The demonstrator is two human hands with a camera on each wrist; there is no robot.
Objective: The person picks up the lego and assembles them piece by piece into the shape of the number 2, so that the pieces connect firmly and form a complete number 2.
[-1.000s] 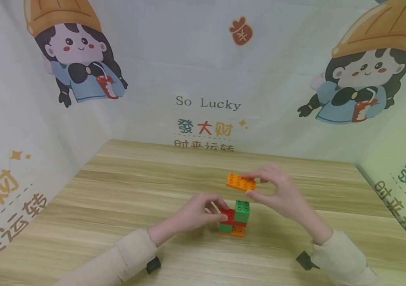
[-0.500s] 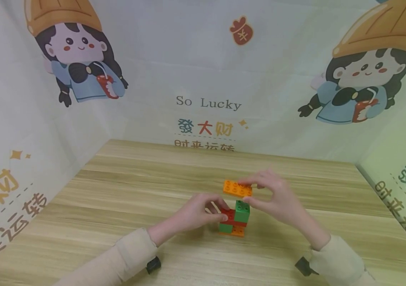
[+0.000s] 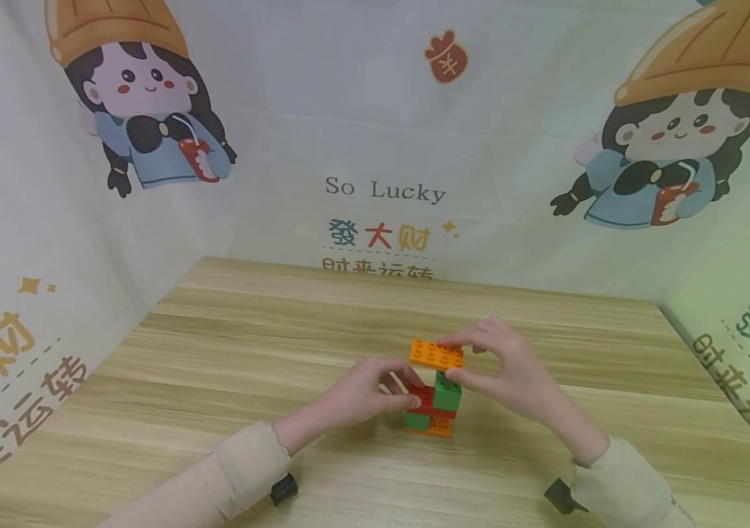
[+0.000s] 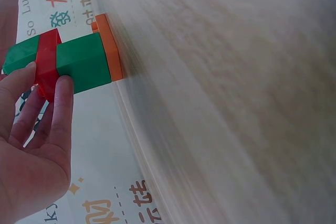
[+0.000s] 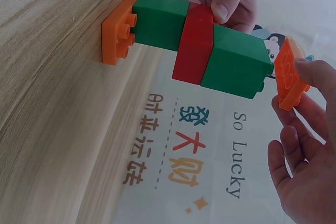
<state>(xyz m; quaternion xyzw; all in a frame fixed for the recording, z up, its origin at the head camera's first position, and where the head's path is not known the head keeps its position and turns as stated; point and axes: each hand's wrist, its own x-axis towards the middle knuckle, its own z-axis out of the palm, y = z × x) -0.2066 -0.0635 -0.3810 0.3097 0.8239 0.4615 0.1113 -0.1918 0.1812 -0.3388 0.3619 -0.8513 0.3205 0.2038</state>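
A stack of toy building bricks stands on the table: an orange plate (image 5: pixel 116 30) at the bottom, a green brick (image 5: pixel 160 20) on its left part, a red brick (image 5: pixel 193 43) above, and an upper green brick (image 5: pixel 234 61) on the red one's right part. My left hand (image 3: pixel 368 392) pinches the red brick between thumb and fingers, from the left. Over the stack, my right hand (image 3: pixel 506 367) pinches a second orange plate (image 3: pixel 437 353) by its right end, studs up. In the right wrist view a small gap separates this plate from the upper green brick's studs.
The wood-grain table (image 3: pixel 249 330) spreads around the stack. Pale printed cloth (image 3: pixel 375 132) hangs behind it and along both sides. Black devices (image 3: pixel 284 488) sit beneath both sleeves near the wrists.
My right hand has lowered the orange plate and brought it slightly left, over the upper green brick. The left hand and the stack have stayed in place.
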